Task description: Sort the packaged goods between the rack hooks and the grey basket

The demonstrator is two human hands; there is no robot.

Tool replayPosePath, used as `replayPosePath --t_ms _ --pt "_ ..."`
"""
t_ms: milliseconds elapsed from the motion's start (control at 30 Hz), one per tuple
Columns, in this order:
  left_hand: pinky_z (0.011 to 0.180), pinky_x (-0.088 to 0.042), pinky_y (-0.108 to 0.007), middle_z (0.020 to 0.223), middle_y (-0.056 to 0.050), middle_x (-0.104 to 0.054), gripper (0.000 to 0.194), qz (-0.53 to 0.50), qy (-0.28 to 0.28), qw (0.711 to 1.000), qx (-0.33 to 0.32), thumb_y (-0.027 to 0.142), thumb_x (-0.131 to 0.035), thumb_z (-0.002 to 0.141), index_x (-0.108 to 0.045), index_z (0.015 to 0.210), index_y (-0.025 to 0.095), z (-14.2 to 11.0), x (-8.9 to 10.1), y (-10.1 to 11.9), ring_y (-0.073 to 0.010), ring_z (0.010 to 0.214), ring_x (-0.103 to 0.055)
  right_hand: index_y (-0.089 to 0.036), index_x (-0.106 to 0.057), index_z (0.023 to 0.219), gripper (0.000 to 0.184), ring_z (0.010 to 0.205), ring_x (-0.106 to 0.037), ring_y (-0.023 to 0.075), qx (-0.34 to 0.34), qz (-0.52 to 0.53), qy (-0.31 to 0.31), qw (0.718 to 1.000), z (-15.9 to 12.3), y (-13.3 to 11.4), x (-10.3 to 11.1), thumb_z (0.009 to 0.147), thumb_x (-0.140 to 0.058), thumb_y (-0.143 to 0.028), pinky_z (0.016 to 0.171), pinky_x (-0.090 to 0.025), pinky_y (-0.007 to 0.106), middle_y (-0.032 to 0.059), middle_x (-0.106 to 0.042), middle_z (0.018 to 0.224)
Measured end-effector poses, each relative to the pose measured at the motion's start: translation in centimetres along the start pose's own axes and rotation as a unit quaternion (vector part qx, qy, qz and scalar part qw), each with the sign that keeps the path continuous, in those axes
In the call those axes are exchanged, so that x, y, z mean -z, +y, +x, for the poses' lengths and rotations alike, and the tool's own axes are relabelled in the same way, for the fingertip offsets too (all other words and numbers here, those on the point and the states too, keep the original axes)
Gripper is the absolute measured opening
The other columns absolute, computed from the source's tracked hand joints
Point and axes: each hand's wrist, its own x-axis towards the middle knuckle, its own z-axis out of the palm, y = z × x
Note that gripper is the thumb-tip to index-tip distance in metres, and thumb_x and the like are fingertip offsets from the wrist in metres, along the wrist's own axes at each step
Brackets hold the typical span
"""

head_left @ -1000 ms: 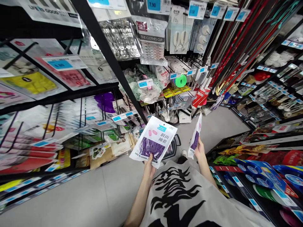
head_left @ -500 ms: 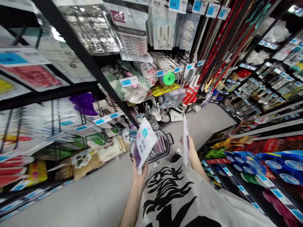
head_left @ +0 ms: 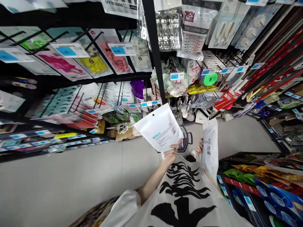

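Head view — left hand (head_left: 170, 153), right hand (head_left: 200, 147) forward, apart — grips closed on white packets (head_left: 157, 130) (head_left: 211, 149)

Clip bag, far shelf: "THE CLOTHES CLIP" on the gray band of the clip bag (head_left: 195, 30).
Hanging bag, far left of it: "LIFE IS GOOD" along the lower edge of the white bag (head_left: 121, 6).
Near left packet (head_left: 159, 128): small print and a square code, too fine to read.
Near right packet (head_left: 210, 149): likewise small print, a square code, illegible.
Price tag (head_left: 122, 49) over pink gloves (head_left: 118, 60): looks like 6.80.
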Motion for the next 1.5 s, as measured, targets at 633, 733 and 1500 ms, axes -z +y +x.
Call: replayPosePath --t_ms 633,733,1500 --pt "0.029 -0.033 -0.002 0.08 0.006 -0.064 0.047 -0.364 -0.23 0.894 0.127 0.013 -0.019 0.109 -0.037 0.151 0.023 0.0 2.0 -0.2 -0.0003 0.034 -0.055 -0.026 -0.04 0.082 0.023 0.028 -0.017 0.0074 0.057 0.367 -0.249 0.895 -3.3 -2.1 -2.9 0.101 -0.053 -0.023 0.041 -0.026 0.02 -0.0184 -0.031 0.044" --pt "0.028 -0.031 -0.002 0.076 0.008 -0.063 0.045 -0.343 -0.203 0.907 0.133 0.014 -0.023 0.109 -0.038 0.151 0.023 0.2 2.2 -0.3 -0.0001 0.029 -0.051 -0.025 -0.038 0.082 0.024 0.027 -0.015 0.0066 0.062 0.367 -0.233 0.898 -3.5 -2.5 -3.0 0.102 -0.049 -0.022 0.039 -0.022 0.019 -0.0189 -0.031 0.044" --pt "0.032 -0.042 -0.008 0.091 -0.002 -0.063 0.05 -0.475 -0.309 0.804 0.18 0.015 -0.008 0.108 -0.022 0.156 0.019 0.6 3.5 -0.3 -0.0064 0.048 -0.067 -0.017 -0.061 0.091 0.034 0.075 -0.056 0.0145 0.446 -0.156 0.403 0.783 -4.9 -8.7 -3.2 0.09 -0.069 -0.05 0.073 -0.046 0.025 -0.0013 -0.064 0.083"
